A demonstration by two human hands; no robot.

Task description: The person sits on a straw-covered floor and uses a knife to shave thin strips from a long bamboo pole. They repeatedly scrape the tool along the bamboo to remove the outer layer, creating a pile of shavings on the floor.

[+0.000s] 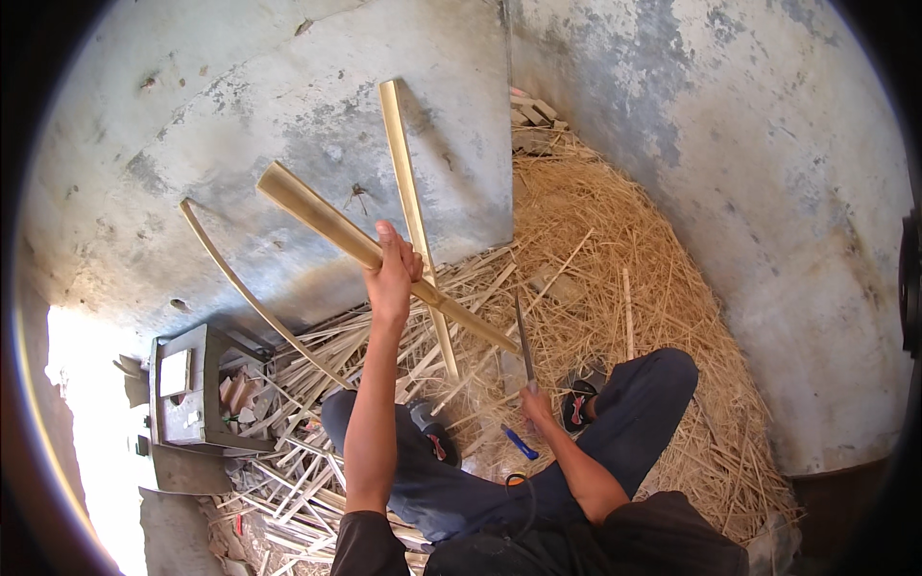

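My left hand (pixel 392 274) is closed round a long split bamboo piece (pixel 317 209), thumb up. The bamboo slants from the upper left down to the right, its lower end close to the knife. In my right hand (pixel 535 408) is the handle of a knife (pixel 524 336), its long, narrow dark blade pointing up and away from me. The blade appears to meet or pass just beside the bamboo's lower end; I cannot tell if they touch. A blue-handled tool (pixel 520 442) lies by my right hand, its kind unclear.
Another bamboo strip (pixel 405 182) leans on the wall behind the held piece, and a thin curved strip (pixel 252 300) stands further left. Shavings (pixel 615 230) heap at the right; loose slats (pixel 298 518) cover the floor at left. A grey wooden frame (pixel 197 384) holds scraps.
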